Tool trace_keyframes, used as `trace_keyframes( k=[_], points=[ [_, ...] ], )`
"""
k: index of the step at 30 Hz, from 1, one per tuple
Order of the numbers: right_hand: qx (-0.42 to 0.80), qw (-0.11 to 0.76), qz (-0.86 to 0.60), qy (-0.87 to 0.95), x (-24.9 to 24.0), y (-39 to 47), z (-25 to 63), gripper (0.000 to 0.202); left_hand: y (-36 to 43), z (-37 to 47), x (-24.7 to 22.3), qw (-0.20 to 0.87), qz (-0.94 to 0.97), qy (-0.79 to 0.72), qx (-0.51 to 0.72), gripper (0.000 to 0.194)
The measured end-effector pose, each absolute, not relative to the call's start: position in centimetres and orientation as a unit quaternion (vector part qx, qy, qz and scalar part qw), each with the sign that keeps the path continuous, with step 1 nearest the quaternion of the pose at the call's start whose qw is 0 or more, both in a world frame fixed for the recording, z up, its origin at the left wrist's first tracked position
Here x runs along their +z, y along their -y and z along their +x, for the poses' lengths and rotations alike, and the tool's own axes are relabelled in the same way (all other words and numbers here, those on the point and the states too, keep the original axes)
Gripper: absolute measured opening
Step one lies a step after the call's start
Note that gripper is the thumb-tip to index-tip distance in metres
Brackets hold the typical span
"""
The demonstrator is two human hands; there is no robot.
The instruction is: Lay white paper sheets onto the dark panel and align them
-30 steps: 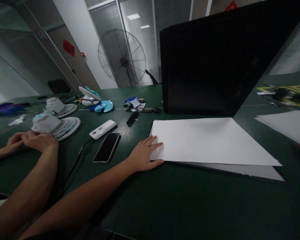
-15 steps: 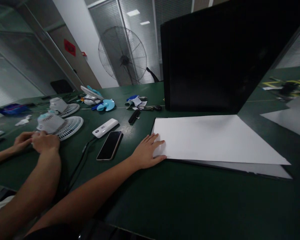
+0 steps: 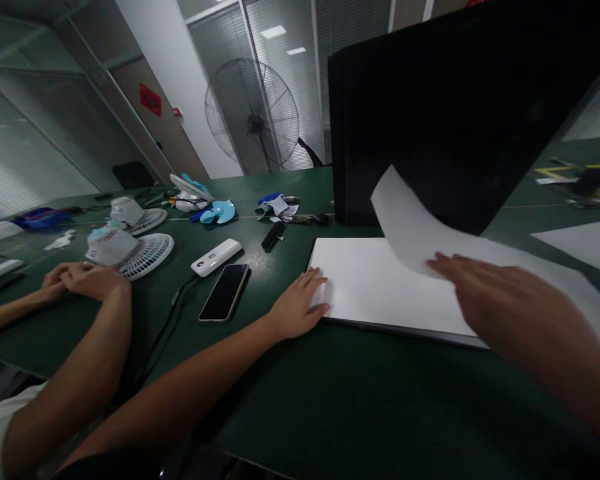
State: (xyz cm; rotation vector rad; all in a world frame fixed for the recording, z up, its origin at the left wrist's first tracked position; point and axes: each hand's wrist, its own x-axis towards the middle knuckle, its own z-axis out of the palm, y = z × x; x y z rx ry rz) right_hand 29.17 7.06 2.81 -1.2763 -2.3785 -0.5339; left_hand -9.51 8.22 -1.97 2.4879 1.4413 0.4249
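Note:
My left hand lies with fingers spread on the left edge of a flat stack of white paper, which rests on a dark, thin backing. Over the right part of the stack, my right hand touches a curled loose white sheet, whose left end rises in the air. The right fingers are stretched out and blurred; the thumb is hidden, so a hold on the sheet cannot be made out. Behind the paper stands a large black panel.
On the green table lie a phone, a white power bank with a cable, and a black object. White fan parts and another person's hands are at the left. More paper lies far right.
My right hand has come into view from the right. The top sheet, flat before, is now bent and lifted at its left end and shifted right. My left hand stays on the paper's edge.

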Motion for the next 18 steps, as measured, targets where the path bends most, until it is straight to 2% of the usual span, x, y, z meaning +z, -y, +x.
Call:
trace_keyframes(
  k=[4,7,10,12,16,18],
  points=[
    [-0.236,0.155,-0.375,0.883,-2.1,-7.9,25.1,0.065,-8.2,-9.7,-2.3,0.141,0.831,-0.511,0.170,0.078],
    [-0.203,0.138,-0.387,0.889,-4.5,-8.1,24.4,0.059,-8.3,-9.9,-2.7,0.151,0.819,-0.517,0.197,0.093],
    [-0.155,0.128,-0.410,0.889,-4.9,-8.0,24.7,0.051,-8.5,-10.0,-2.7,0.151,0.817,-0.509,0.225,0.103],
    [-0.125,0.127,-0.430,0.885,-4.6,-7.8,24.8,0.054,-8.5,-10.0,-2.4,0.149,0.825,-0.498,0.222,0.095],
    [-0.072,0.113,-0.445,0.885,-4.2,-7.5,24.4,0.058,-8.4,-10.1,-1.6,0.131,0.852,-0.477,0.172,0.060],
    [-0.048,0.107,-0.439,0.891,-4.0,-7.5,24.1,0.057,-8.3,-10.0,-1.3,0.119,0.857,-0.476,0.159,0.054]
  ],
)
